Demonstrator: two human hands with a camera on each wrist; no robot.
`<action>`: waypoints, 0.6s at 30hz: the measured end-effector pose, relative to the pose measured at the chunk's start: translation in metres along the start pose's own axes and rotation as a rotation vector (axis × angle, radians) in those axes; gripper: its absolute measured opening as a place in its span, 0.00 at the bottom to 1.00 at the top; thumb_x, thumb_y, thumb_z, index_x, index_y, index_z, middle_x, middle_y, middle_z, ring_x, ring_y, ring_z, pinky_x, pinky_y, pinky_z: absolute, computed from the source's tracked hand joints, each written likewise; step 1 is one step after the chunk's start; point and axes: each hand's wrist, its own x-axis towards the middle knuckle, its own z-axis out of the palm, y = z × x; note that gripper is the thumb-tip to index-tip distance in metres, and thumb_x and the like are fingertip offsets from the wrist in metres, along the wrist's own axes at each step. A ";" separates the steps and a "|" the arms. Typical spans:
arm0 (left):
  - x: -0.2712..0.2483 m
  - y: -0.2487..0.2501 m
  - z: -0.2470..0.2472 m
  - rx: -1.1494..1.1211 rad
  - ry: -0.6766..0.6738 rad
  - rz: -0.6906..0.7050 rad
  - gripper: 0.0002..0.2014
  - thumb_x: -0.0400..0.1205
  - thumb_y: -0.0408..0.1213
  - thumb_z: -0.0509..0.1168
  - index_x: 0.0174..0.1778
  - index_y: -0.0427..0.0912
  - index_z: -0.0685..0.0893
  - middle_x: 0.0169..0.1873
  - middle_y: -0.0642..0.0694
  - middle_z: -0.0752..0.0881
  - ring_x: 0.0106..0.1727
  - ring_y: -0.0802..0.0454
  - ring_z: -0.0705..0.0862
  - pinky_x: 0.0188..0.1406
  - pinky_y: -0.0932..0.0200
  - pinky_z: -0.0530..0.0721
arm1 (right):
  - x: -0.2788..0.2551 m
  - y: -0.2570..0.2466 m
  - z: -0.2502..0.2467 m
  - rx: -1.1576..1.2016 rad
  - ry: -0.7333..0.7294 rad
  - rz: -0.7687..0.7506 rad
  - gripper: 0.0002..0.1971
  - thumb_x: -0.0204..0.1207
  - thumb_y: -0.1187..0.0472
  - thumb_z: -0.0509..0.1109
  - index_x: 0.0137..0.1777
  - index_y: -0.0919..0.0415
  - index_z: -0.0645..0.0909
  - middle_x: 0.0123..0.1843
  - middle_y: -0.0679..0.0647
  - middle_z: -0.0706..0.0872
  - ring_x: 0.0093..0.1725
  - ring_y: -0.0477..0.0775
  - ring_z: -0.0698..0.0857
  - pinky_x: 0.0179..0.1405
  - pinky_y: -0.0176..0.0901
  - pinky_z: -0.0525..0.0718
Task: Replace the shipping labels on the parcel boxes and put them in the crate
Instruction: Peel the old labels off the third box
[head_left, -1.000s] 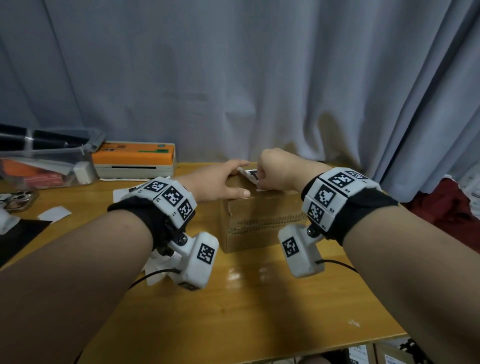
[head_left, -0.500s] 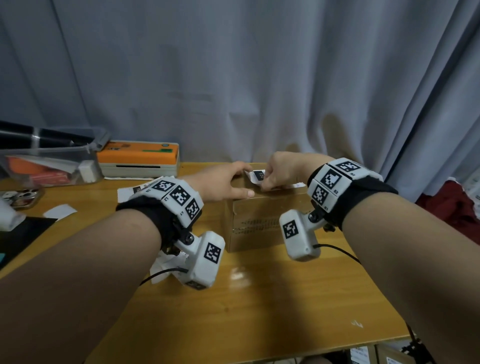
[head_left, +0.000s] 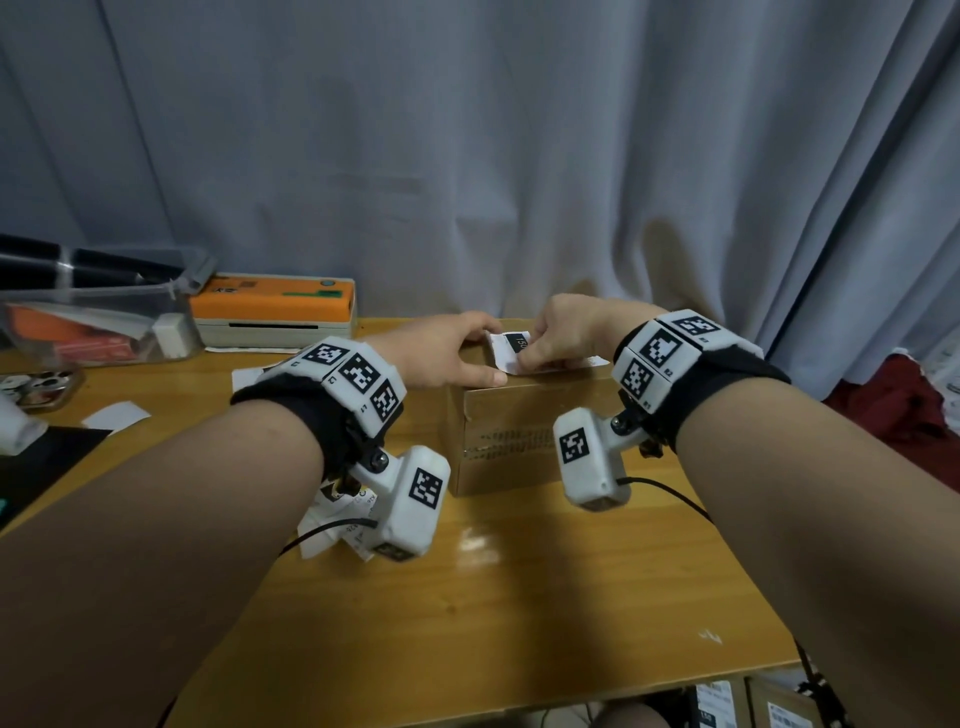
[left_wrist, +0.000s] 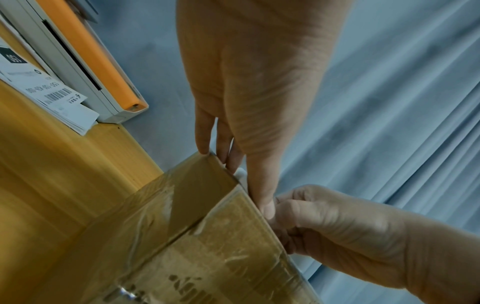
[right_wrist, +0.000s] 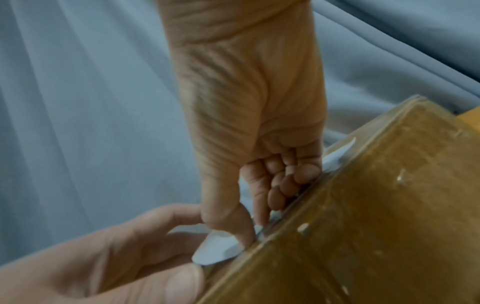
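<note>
A taped brown parcel box (head_left: 519, 441) stands on the wooden table (head_left: 519, 597), near its far edge. My left hand (head_left: 441, 353) grips the box's top left corner, fingers over the far edge and thumb along the near top edge. My right hand (head_left: 561, 332) pinches a white shipping label (head_left: 511, 349) with a black patch, whose left end is lifted off the box top. In the right wrist view thumb and forefinger of my right hand (right_wrist: 249, 123) nip the curled label (right_wrist: 218, 250) against the box (right_wrist: 363, 205). The left wrist view shows my left hand (left_wrist: 254, 102) on the box (left_wrist: 207, 246).
An orange-topped label printer (head_left: 275, 306) sits at the back left beside a clear plastic bin (head_left: 93, 322). Loose labels (head_left: 117, 415) and crumpled paper (head_left: 332, 525) lie to the left. A grey curtain (head_left: 519, 156) hangs right behind. More boxes (head_left: 769, 712) show under the table.
My right hand has pulled the label's left end up and rightward, so more of it stands free of the box top. My left hand has stayed on the box corner.
</note>
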 end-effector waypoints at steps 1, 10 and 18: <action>0.000 0.000 0.000 0.006 -0.001 0.002 0.34 0.75 0.54 0.70 0.76 0.53 0.67 0.73 0.49 0.75 0.72 0.51 0.74 0.72 0.49 0.74 | 0.001 -0.001 -0.001 -0.023 -0.009 0.006 0.20 0.62 0.41 0.78 0.42 0.58 0.84 0.33 0.52 0.85 0.40 0.56 0.85 0.52 0.51 0.83; -0.001 0.002 -0.001 0.054 0.010 0.020 0.26 0.76 0.54 0.69 0.69 0.50 0.75 0.68 0.50 0.78 0.67 0.52 0.76 0.64 0.58 0.75 | -0.005 0.003 0.004 -0.010 0.075 -0.044 0.17 0.69 0.47 0.76 0.52 0.58 0.87 0.47 0.53 0.88 0.48 0.54 0.85 0.53 0.48 0.82; 0.000 0.002 -0.002 0.042 0.029 0.005 0.27 0.74 0.55 0.70 0.67 0.49 0.77 0.65 0.51 0.80 0.64 0.52 0.78 0.62 0.57 0.76 | -0.029 0.021 0.014 0.158 0.191 -0.258 0.07 0.70 0.53 0.77 0.47 0.52 0.89 0.39 0.42 0.86 0.41 0.40 0.82 0.39 0.27 0.76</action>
